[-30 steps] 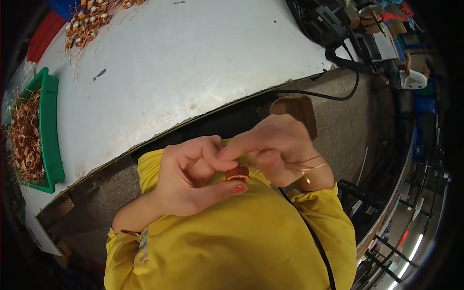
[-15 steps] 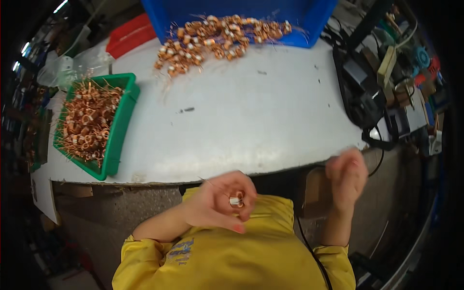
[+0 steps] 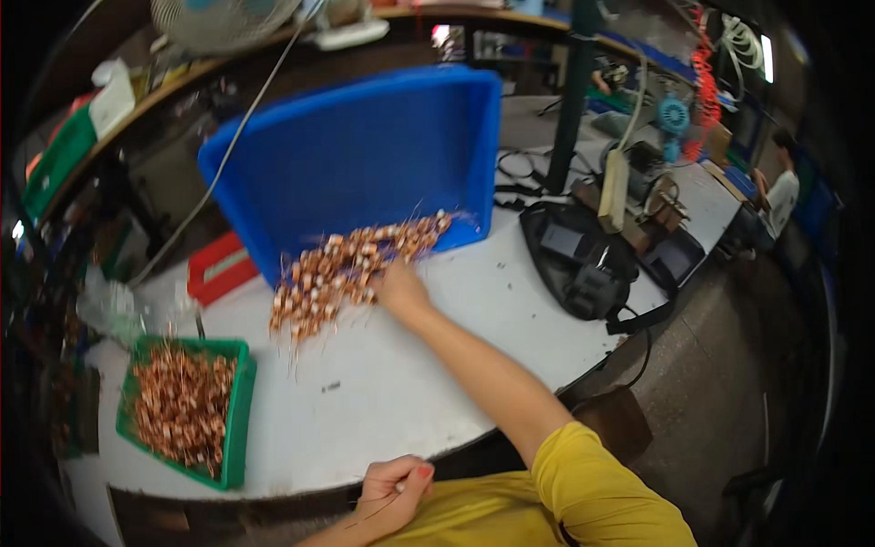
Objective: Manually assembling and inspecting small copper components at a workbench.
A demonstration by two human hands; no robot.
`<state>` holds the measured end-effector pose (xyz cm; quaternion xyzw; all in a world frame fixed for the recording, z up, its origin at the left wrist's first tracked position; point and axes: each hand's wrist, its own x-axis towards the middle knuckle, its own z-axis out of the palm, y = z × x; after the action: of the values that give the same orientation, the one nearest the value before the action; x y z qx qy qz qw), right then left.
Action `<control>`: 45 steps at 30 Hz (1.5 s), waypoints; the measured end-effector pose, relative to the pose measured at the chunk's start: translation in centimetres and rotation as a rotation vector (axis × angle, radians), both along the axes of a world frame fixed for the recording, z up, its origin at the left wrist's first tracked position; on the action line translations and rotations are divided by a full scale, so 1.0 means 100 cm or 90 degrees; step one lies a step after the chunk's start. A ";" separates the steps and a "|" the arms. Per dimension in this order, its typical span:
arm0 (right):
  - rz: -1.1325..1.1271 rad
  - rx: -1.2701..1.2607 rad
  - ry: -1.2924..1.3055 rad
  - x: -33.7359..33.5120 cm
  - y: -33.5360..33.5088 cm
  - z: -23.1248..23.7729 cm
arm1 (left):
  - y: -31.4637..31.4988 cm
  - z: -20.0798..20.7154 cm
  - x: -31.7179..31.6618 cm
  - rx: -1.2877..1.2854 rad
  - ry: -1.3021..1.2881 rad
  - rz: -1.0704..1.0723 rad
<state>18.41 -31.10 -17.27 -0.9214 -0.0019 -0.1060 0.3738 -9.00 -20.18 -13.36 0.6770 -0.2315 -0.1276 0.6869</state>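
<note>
My right hand (image 3: 402, 290) reaches out to the pile of copper wire coils (image 3: 333, 273) at the mouth of a tipped blue bin (image 3: 355, 164). Its fingertips touch the pile's near right side, and blur hides how they are set. Close to my body, below the table edge, my left hand (image 3: 394, 492) is closed around a small copper coil. Only a pale bit and a thin wire of that coil show. The piled coils have white bands and loose wire ends. More copper coils (image 3: 182, 406) fill a green tray (image 3: 239, 419) at the left.
A red bin (image 3: 219, 269) and a clear plastic bag (image 3: 114, 305) lie behind the tray. On the right of the white table (image 3: 428, 365) sit a black bag (image 3: 579, 260) with a strap and a dark post (image 3: 574, 100). Farther right is another person (image 3: 779, 196).
My right hand has gone from beside my body forward to the coil pile. The left hand, half curled around a coil before, has closed over it. The view has tilted up and turned right.
</note>
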 end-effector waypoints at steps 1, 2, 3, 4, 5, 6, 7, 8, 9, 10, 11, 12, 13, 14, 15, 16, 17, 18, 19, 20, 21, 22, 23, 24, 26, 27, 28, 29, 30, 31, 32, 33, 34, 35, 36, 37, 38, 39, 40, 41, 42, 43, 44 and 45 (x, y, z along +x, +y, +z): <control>0.019 -0.004 -0.030 0.003 -0.005 -0.007 | 0.000 0.001 0.001 -0.042 0.050 0.060; -0.007 0.076 0.038 -0.011 -0.004 0.006 | 0.003 0.000 0.001 -0.085 0.109 0.134; -0.009 0.107 0.009 -0.016 -0.014 -0.001 | 0.002 0.002 0.002 -0.050 0.053 0.173; -0.010 0.138 -0.020 -0.018 -0.025 -0.006 | 0.003 0.004 0.005 -0.016 -0.004 0.212; -0.018 0.140 -0.023 -0.026 -0.036 0.001 | 0.005 0.006 0.008 -0.015 -0.007 0.204; -0.021 0.183 0.027 -0.035 -0.045 0.006 | 0.008 0.010 0.013 0.013 -0.046 0.238; -0.023 0.226 0.077 -0.046 -0.054 0.012 | 0.011 0.014 0.020 0.040 -0.085 0.273; -0.017 0.202 0.090 -0.058 -0.063 0.019 | 0.014 0.019 0.027 -0.041 -0.028 0.233; -0.010 0.178 0.105 -0.070 -0.073 0.026 | 0.015 0.022 0.035 -0.122 0.031 0.192; -0.021 0.181 0.107 -0.085 -0.084 0.031 | 0.012 0.025 0.042 -0.119 0.035 0.182; 0.011 0.245 0.121 -0.097 -0.088 0.035 | 0.012 0.024 0.049 -0.206 0.082 0.160; 0.042 0.308 0.135 -0.110 -0.093 0.039 | 0.010 0.022 0.054 -0.293 0.129 0.136; 0.092 0.352 0.108 -0.126 -0.095 0.042 | 0.006 0.017 0.059 -0.348 0.209 0.131; 0.149 0.395 0.083 -0.144 -0.091 0.043 | 0.002 0.011 0.062 -0.404 0.287 0.132; 0.196 0.416 0.061 -0.165 -0.088 0.051 | -0.004 0.008 0.065 -0.406 0.286 0.135; 0.213 0.391 0.039 -0.186 -0.084 0.060 | -0.011 0.007 0.067 -0.417 0.395 0.206; 0.225 0.369 0.015 -0.203 -0.082 0.068 | -0.018 0.005 0.067 -0.422 0.507 0.273; 0.221 0.371 0.015 -0.213 -0.080 0.074 | -0.023 0.004 0.066 -0.418 0.508 0.271; 0.204 0.320 -0.011 -0.221 -0.078 0.079 | -0.027 0.002 0.065 -0.425 0.480 0.212; 0.187 0.272 -0.032 -0.230 -0.075 0.081 | -0.029 -0.001 0.060 -0.430 0.455 0.157; 0.171 0.224 -0.052 -0.238 -0.073 0.082 | -0.031 -0.004 0.056 -0.434 0.431 0.103; 0.155 0.176 -0.071 -0.243 -0.070 0.083 | -0.032 -0.007 0.053 -0.438 0.406 0.049; 0.155 0.181 -0.064 -0.248 -0.071 0.085 | -0.034 -0.009 0.050 -0.435 0.412 0.055; 0.161 0.164 -0.065 -0.251 -0.074 0.088 | -0.037 -0.011 0.047 -0.430 0.411 0.056; 0.175 0.131 -0.068 -0.257 -0.084 0.092 | -0.041 -0.015 0.043 -0.418 0.406 0.060; 0.181 0.119 -0.073 -0.256 -0.085 0.093 | -0.040 -0.016 0.044 -0.407 0.401 0.062; 0.184 0.129 -0.071 -0.255 -0.087 0.092 | -0.039 -0.018 0.046 -0.400 0.402 0.068; 0.184 0.120 -0.091 -0.253 -0.088 0.091 | -0.039 -0.021 0.048 -0.422 0.423 0.053; 0.185 0.111 -0.109 -0.251 -0.089 0.089 | -0.039 -0.024 0.050 -0.446 0.445 0.040; 0.186 0.102 -0.126 -0.249 -0.091 0.087 | -0.038 -0.026 0.052 -0.471 0.468 0.027; 0.195 0.090 -0.131 -0.250 -0.093 0.082 | -0.037 -0.030 0.047 -0.506 0.497 0.024; 0.204 0.179 -0.050 -0.249 -0.099 0.079 | -0.035 -0.028 0.045 -0.545 0.513 -0.008; 0.204 0.265 0.037 -0.245 -0.105 0.075 | -0.035 -0.024 0.047 -0.584 0.533 -0.043; 0.209 0.268 0.063 -0.240 -0.108 0.065 | -0.035 -0.022 0.049 -0.591 0.550 -0.023; 0.240 0.341 0.031 -0.237 -0.112 0.052 | -0.035 -0.022 0.050 -0.592 0.542 -0.054; 0.268 0.417 0.004 -0.238 -0.113 0.041 | -0.036 -0.023 0.048 -0.595 0.536 -0.079; 0.293 0.482 0.028 -0.240 -0.111 0.036 | -0.036 -0.022 0.049 -0.586 0.540 -0.083; 0.315 0.550 0.051 -0.243 -0.105 0.032 | -0.037 -0.020 0.048 -0.578 0.542 -0.086; 0.309 0.558 0.085 -0.246 -0.099 0.031 | -0.039 -0.017 0.047 -0.586 0.569 -0.063; 0.323 0.581 0.051 -0.248 -0.093 0.030 | -0.041 -0.015 0.045 -0.589 0.561 -0.083; 0.338 0.602 0.009 -0.249 -0.089 0.029 | -0.041 -0.016 0.044 -0.591 0.545 -0.105; 0.333 0.608 0.027 -0.248 -0.088 0.028 | -0.040 -0.021 0.043 -0.594 0.561 -0.092; 0.335 0.621 0.016 -0.249 -0.087 0.027 | -0.039 -0.026 0.041 -0.587 0.568 -0.104; 0.338 0.632 -0.002 -0.247 -0.087 0.026 | -0.037 -0.029 0.041 -0.578 0.569 -0.119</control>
<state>-6.33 -39.78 -14.62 -0.6025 -0.1843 0.0024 0.7765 -4.87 -23.87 -16.25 0.1776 -0.0117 -0.3462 0.9211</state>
